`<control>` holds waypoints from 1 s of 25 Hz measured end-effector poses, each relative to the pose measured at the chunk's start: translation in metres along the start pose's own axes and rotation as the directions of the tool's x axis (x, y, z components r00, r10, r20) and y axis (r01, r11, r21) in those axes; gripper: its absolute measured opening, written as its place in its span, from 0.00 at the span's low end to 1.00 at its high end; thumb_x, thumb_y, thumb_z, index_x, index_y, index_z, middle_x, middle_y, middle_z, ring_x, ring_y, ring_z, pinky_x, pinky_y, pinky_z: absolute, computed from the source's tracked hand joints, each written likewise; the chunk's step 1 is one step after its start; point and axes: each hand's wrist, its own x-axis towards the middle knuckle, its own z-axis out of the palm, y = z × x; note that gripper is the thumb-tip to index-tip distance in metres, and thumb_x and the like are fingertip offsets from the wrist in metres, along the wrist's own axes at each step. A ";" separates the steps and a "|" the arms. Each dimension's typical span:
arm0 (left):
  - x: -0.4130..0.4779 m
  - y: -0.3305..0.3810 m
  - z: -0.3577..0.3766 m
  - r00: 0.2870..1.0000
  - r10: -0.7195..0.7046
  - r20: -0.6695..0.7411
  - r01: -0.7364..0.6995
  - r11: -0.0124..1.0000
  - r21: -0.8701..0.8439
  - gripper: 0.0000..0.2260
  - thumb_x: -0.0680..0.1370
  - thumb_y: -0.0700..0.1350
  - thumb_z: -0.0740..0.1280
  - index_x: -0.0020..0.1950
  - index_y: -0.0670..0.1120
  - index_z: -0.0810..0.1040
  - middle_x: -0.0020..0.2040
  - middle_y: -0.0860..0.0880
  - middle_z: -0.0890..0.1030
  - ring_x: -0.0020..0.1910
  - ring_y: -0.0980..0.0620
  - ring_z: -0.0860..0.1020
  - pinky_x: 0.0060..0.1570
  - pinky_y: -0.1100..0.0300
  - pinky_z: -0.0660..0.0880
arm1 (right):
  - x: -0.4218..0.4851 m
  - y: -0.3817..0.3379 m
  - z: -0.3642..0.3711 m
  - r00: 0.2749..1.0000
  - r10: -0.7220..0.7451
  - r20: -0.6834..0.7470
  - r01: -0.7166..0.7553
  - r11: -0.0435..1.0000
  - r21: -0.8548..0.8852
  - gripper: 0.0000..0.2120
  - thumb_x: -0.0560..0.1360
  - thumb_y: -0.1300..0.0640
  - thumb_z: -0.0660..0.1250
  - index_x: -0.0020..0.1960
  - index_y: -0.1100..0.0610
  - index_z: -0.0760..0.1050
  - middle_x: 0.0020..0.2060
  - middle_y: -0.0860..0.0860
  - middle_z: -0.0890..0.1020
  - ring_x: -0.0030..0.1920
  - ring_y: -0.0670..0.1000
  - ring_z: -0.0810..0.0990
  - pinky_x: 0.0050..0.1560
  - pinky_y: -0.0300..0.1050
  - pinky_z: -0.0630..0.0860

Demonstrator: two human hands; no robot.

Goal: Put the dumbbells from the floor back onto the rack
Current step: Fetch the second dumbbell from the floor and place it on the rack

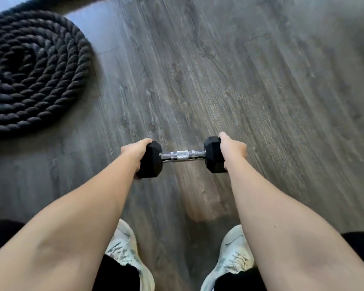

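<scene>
Head view: we hold one dumbbell [183,156] w/ both hands, crosswise in front of us, above the floor [261,80]. Whether it's lifted clear or just touching the boards we can't tell. Our left hand [136,153] is cupped tight round the outer face of the left head, fingers curled over its top edge; our right hand [231,150] wraps the right head the same way. So both grips are closed on the weight, none on the bar. Heads are black, matte, rubbery-looking hexagons w/ flat facets; the bar betw. them is shiny chrome, w/ a knurled band at centre and smooth rings either side. Floor is grey wood-grain plank, streaky, blurred in places. Far left lies a thick black twisted rope [29,72], wound in a flat spiral. Below, two white lace-up sneakers [126,253] w/ scuffed mesh uppers, apart, and black trouser legs
</scene>
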 end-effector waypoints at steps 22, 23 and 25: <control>-0.529 0.284 -0.733 0.844 0.261 -0.468 -0.498 0.703 -0.507 0.39 0.59 0.58 0.78 0.65 0.45 0.71 0.57 0.44 0.77 0.49 0.41 0.77 0.49 0.45 0.76 | -0.849 -0.419 -0.067 0.684 -0.614 0.394 0.560 0.788 0.255 0.19 0.64 0.43 0.71 0.39 0.57 0.71 0.43 0.55 0.79 0.42 0.57 0.80 0.35 0.46 0.78; -0.528 0.277 -0.758 0.839 0.259 -0.479 -0.507 0.693 -0.513 0.39 0.58 0.58 0.78 0.64 0.45 0.71 0.56 0.44 0.78 0.48 0.41 0.77 0.49 0.45 0.76 | -0.871 -0.412 -0.054 0.677 -0.606 0.418 0.545 0.794 0.268 0.18 0.64 0.43 0.72 0.37 0.56 0.70 0.42 0.54 0.79 0.40 0.56 0.80 0.34 0.46 0.78; -0.521 0.258 -0.805 0.833 0.221 -0.507 -0.503 0.686 -0.526 0.36 0.57 0.58 0.79 0.60 0.46 0.73 0.52 0.45 0.80 0.45 0.42 0.79 0.48 0.44 0.78 | -0.910 -0.397 -0.020 0.664 -0.598 0.449 0.539 0.799 0.266 0.18 0.63 0.44 0.72 0.36 0.55 0.68 0.40 0.54 0.79 0.39 0.56 0.81 0.35 0.48 0.79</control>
